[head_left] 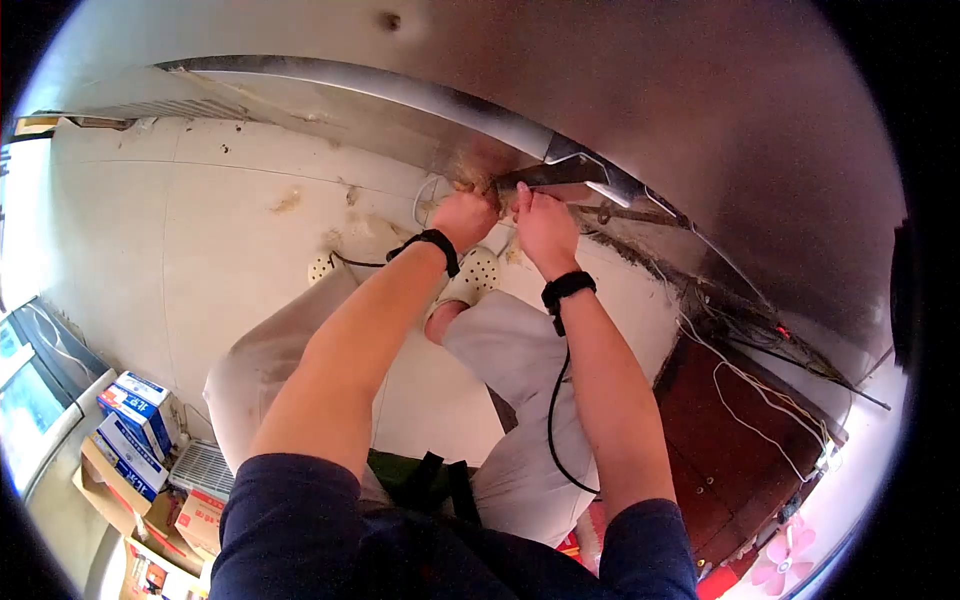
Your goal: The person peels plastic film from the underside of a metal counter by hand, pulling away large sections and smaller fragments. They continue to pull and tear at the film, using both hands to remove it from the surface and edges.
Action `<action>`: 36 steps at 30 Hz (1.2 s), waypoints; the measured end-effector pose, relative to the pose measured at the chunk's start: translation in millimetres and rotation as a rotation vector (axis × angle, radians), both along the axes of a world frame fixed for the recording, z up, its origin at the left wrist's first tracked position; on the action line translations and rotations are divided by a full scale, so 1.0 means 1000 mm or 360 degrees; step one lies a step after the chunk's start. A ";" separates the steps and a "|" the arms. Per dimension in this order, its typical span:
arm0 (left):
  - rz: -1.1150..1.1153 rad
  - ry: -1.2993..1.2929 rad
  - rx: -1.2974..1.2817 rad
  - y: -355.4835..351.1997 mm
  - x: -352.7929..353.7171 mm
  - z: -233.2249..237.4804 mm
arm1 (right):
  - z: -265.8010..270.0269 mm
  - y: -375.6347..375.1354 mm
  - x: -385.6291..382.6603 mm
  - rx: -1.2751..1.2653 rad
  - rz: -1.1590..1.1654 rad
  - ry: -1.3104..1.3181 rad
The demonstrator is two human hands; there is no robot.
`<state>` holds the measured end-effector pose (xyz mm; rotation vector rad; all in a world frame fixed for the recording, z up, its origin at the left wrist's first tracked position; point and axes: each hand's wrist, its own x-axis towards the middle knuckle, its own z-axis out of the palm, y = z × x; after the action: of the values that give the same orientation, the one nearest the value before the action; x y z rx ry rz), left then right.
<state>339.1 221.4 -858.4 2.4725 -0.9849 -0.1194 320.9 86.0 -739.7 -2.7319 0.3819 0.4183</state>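
Observation:
My left hand point(467, 218) reaches to the lower edge of a large metal cabinet point(700, 110), its fingers curled at a dark gap under the panel. Close beside it, my right hand point(547, 230) is closed with the thumb pointing up, at the same gap. What the fingers of either hand hold is hidden; I cannot tell. A flat, thin strip with a white end point(608, 193) lies just right of my right hand, along the cabinet edge. A white cable point(420, 200) loops behind my left hand. Black bands circle both wrists.
Stained pale floor tiles point(240, 220) lie below, with my perforated clogs point(475, 275) on them. Loose wires point(750, 370) run over a dark red board point(720, 430) at right. Blue-and-white boxes point(135, 415) stand at lower left, and a pink fan point(785, 555) at lower right.

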 end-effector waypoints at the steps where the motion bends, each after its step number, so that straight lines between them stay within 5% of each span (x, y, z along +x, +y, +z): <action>1: -0.0010 0.0012 0.0004 0.001 -0.001 0.005 | 0.003 0.000 -0.001 0.0010 -0.0009 -0.0005; 26: -0.0106 0.0035 0.0266 0.017 -0.004 0.042 | 0.008 0.001 0.004 -0.0183 0.0026 0.0046; 34: 0.0248 0.0473 0.0340 -0.011 0.017 0.059 | 0.016 0.000 0.013 -0.0080 0.0034 0.0091; 36: 0.0374 0.0292 0.0183 -0.020 0.005 0.051 | 0.020 -0.003 0.017 0.0001 -0.0020 0.0124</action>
<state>344.5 201.0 -807.7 2.6050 -0.6226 -0.3271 338.1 83.4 -719.9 -2.7174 0.4189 0.5223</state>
